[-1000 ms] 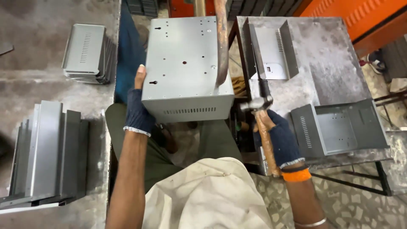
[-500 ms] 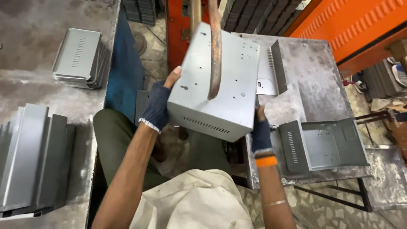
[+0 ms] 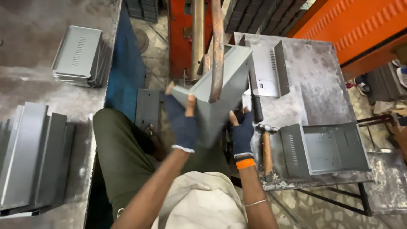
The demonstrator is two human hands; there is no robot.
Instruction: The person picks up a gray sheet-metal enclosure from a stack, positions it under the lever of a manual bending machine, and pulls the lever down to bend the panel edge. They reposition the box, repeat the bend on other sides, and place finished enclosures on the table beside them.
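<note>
Both gloved hands are gripping a grey sheet-metal box [image 3: 220,91], tilted on edge under a rusty curved bar [image 3: 217,51]: the left hand [image 3: 182,121] is clamping its lower left side, the right hand [image 3: 242,133] its lower right corner. A hammer [image 3: 266,148] is lying on the metal surface [image 3: 322,89] just beside the right hand, near an open grey casing [image 3: 324,148]
</note>
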